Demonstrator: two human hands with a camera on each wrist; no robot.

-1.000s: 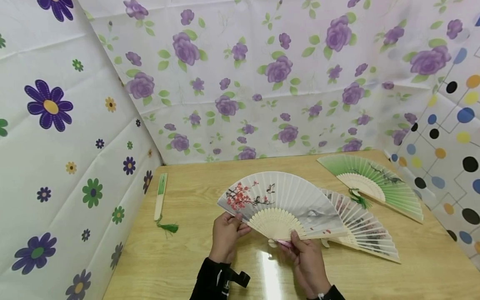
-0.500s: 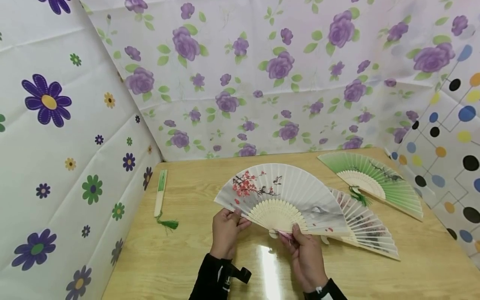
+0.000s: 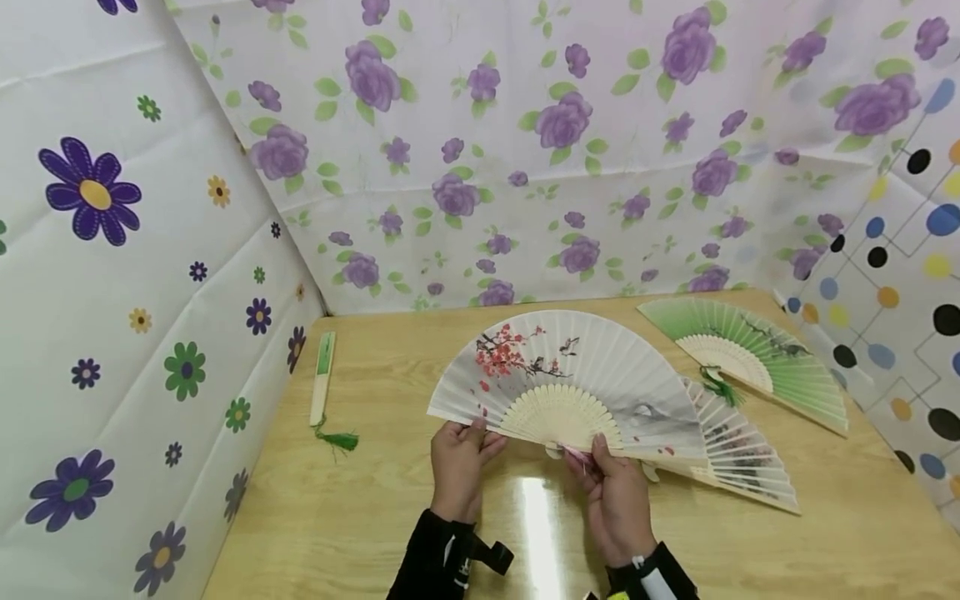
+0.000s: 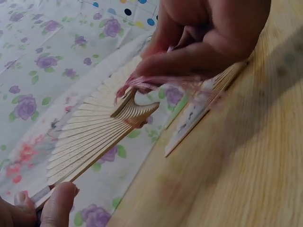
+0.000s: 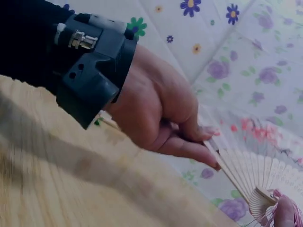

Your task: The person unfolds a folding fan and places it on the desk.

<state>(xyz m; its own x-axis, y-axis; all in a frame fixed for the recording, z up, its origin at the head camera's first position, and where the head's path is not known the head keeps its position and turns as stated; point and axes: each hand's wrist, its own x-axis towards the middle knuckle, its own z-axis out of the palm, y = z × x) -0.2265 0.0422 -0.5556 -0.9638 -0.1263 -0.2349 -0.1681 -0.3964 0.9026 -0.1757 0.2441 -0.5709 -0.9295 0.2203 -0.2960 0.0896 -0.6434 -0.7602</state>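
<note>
Both hands hold a spread white folding fan point(image 3: 600, 358), painted with red blossoms, birds and grey hills, over the middle of the table. My left hand point(image 3: 459, 471) pinches its left outer rib between thumb and fingers, seen closely in the right wrist view. Near the pivot, my right hand point(image 3: 618, 500) grips the right outer rib, thumb on top. A pink tassel point(image 4: 130, 85) hangs at the pivot by the right hand's fingers. The light wooden ribs point(image 4: 90, 137) fan out from there in the left wrist view.
Behind the right hand lies another open fan point(image 3: 742, 454) with dark and reddish flowers, partly covered. A green open fan point(image 3: 795, 358) lies at the back right. A folded fan point(image 3: 321, 379) with a green tassel point(image 3: 341, 439) lies at left. Patterned cloth surrounds the table point(image 3: 375, 517).
The white fan and both hands have risen a little in the head view, and the fan's face shows more fully. The head view has tilted slightly down. Both holds stay the same.
</note>
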